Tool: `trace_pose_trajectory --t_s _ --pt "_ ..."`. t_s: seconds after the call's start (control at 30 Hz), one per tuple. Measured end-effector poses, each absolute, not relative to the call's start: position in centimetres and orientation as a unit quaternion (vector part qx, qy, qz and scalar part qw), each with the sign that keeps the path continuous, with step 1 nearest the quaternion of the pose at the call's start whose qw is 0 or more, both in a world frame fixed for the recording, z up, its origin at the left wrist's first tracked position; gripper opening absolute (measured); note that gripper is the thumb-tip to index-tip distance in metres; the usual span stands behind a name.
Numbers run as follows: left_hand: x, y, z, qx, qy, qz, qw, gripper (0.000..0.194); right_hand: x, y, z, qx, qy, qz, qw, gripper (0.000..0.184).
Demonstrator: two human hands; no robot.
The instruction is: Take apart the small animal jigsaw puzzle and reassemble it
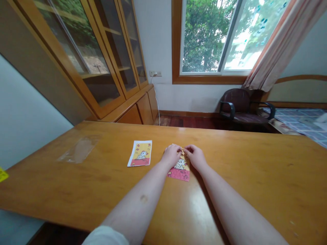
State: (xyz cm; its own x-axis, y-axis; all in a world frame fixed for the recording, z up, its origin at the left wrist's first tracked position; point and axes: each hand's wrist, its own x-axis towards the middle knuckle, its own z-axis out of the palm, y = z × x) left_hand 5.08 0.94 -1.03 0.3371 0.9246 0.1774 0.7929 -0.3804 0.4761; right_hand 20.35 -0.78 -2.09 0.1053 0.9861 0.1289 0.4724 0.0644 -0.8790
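I am in a room of a home, one that looks part bedroom, part study. The bed (296, 119) at the far right tells me most, with its pale, wood-edged headboard (297, 91) and checked cover. Near it, a pinkish curtain (283, 51) hangs beside a wood-framed window (176, 44), with leafy trees (204, 37) outside. The study side shows in my broad wooden table (255, 156), the dark armchair (236, 97) by the wall (rather an office sort of seat) and the tall glass-doored cabinet (123, 80) on my left. Reddish-brown flooring (182, 121) shows beyond the table.
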Motion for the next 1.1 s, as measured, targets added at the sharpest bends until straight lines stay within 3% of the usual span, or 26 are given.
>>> trace_pose_trajectory --t_s 0.23,0.47,0.73,1.0,1.1 --pt "5.1 0.6 -0.3 0.777 0.534 0.281 0.18 0.021 20.2 -0.8 -1.6 -0.603 -0.531 0.345 0.485 0.022" --pt "5.1 0.6 -0.2 0.759 0.57 0.265 0.171 0.027 20.5 -0.7 -1.7 -0.642 -0.522 0.309 0.469 0.018" --pt "4.9 0.2 0.0 0.789 0.582 0.17 0.104 0.036 21.0 -0.8 -1.5 -0.713 -0.583 0.211 0.329 0.019" --pt "5.0 0.0 0.5 0.802 0.574 0.125 0.105 0.032 21.7 -1.2 0.0 -0.662 -0.674 0.221 0.241 0.022" --pt "5.0 0.2 0.4 0.793 0.582 0.131 0.123 0.031 21.7 -1.0 -0.3 -0.646 -0.686 0.225 0.247 0.016"
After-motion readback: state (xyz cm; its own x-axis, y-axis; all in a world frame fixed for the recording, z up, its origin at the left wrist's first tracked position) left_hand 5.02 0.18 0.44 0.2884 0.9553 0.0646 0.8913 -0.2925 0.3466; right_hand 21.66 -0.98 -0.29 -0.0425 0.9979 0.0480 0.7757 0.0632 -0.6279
